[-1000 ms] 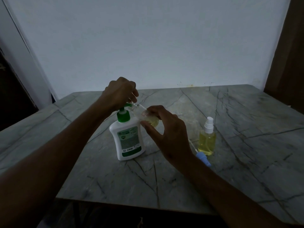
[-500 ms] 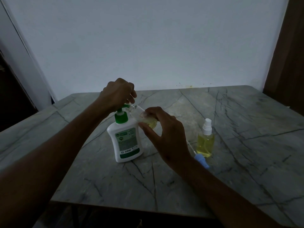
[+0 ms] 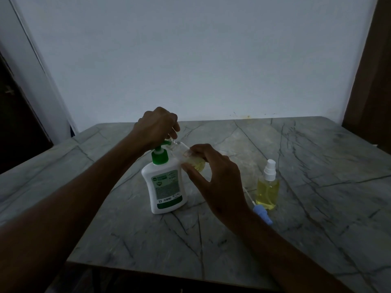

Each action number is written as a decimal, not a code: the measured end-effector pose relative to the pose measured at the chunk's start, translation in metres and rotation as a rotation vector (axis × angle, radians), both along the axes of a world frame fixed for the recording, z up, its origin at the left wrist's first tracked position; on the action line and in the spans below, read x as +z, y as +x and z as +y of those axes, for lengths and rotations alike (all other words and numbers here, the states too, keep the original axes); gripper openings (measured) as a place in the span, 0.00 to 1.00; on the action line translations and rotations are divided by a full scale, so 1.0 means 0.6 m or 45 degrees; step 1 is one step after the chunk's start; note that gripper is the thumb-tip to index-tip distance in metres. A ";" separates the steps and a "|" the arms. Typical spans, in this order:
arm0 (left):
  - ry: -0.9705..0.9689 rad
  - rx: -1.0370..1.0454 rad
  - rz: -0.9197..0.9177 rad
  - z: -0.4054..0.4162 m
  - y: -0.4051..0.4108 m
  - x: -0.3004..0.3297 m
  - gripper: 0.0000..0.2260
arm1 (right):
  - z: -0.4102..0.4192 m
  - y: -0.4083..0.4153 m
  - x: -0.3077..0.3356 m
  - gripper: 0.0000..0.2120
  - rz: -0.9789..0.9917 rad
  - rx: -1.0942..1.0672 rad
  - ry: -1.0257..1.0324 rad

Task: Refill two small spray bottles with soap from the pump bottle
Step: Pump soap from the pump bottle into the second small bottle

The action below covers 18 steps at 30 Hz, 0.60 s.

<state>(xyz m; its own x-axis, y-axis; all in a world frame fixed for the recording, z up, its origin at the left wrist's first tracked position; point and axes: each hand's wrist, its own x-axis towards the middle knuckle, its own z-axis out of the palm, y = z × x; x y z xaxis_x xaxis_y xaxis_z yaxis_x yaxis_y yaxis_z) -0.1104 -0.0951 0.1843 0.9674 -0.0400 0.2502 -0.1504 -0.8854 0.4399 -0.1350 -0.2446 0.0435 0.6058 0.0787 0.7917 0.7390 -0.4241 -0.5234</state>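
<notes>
Soap half fills the open bottle your right hand grips, tilted at the pump spout your left hand presses. The capped bottle looks done; the blue sprayer awaits refitting.

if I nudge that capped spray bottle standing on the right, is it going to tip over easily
Probably somewhat. The spray bottle is tall and narrow on the smooth stone table, so a push near its white cap may topple it. The yellow liquid filling most of it likely steadies its base.
</notes>
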 end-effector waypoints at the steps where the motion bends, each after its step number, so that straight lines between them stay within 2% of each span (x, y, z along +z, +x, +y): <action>1: 0.008 0.000 -0.002 0.000 -0.001 0.000 0.12 | -0.001 0.001 0.000 0.19 -0.004 -0.003 0.002; 18: -0.049 0.007 0.010 -0.002 0.000 0.002 0.14 | 0.000 0.001 -0.002 0.19 0.040 -0.005 -0.033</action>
